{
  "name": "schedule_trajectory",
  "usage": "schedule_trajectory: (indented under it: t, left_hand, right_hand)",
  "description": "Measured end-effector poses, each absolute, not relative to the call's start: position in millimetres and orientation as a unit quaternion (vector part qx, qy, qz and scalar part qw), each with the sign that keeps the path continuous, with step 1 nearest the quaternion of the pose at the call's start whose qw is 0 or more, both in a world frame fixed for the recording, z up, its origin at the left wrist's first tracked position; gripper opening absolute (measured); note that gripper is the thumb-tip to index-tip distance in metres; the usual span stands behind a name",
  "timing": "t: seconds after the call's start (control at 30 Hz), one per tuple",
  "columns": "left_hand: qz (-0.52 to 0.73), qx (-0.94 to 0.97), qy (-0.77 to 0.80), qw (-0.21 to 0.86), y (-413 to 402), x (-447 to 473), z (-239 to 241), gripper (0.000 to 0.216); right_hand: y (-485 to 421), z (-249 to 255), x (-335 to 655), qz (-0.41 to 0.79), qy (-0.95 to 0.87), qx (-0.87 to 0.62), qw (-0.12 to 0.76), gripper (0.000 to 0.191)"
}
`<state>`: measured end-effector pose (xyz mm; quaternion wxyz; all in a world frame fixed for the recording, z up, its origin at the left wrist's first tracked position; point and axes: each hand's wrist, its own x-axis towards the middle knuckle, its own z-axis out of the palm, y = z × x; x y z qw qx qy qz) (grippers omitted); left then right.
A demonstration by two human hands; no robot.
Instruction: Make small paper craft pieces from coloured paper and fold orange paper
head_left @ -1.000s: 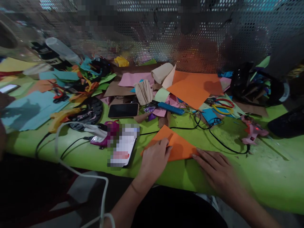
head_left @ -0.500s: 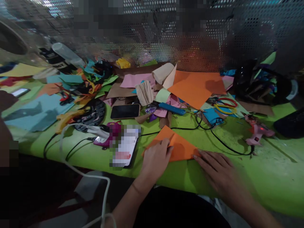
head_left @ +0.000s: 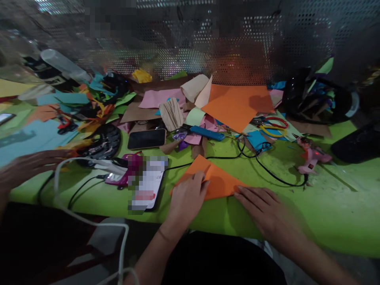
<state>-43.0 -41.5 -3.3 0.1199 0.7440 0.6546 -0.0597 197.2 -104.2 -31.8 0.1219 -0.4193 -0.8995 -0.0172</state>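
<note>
A folded sheet of orange paper [head_left: 218,180] lies on the green table near its front edge, roughly a triangle with a flap over it. My left hand [head_left: 188,196] rests on its left part, fingers bent and pressed to the paper, with the thumb beside the flap's edge. At the right corner, my right hand [head_left: 263,206] lies with fingers stretched out, their tips touching the paper. Left of my left hand is a lit phone [head_left: 151,184], partly blurred out.
A co-worker's hand [head_left: 35,166] reaches in from the left. A pink glue gun [head_left: 311,156] with a black cord lies at right. Behind are a dark phone [head_left: 147,139], a blue cutter [head_left: 208,133], pliers [head_left: 273,126], an orange sheet [head_left: 237,105] and paper scraps. A white cable [head_left: 123,241] hangs at left.
The view has shifted slightly, so the scene sits further left. The co-worker's hand has moved toward the yellow glue gun at left. My hands stay on the orange paper, almost unchanged.
</note>
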Motion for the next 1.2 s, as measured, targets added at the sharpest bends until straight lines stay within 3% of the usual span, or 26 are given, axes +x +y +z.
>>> schedule_trajectory:
  t: [0.37,0.6,1.2]
  left_hand:
    - [-0.058,0.748,0.652,0.114,-41.1,-46.2,-6.9,0.020]
    - [0.010,0.770,0.631,0.091,-43.8,-53.1,-15.9,0.018]
    - [0.015,0.749,0.654,0.102,-45.0,-54.2,-14.2,0.020]
  right_hand:
    - [-123.4,-37.7,204.2,0.009,-0.899,-0.426,0.101,0.058]
    - [-125.4,-36.4,204.5,0.035,-0.901,-0.424,0.082,0.068]
    - [-122.8,-34.5,205.1,0.037,-0.906,-0.409,0.100,0.064]
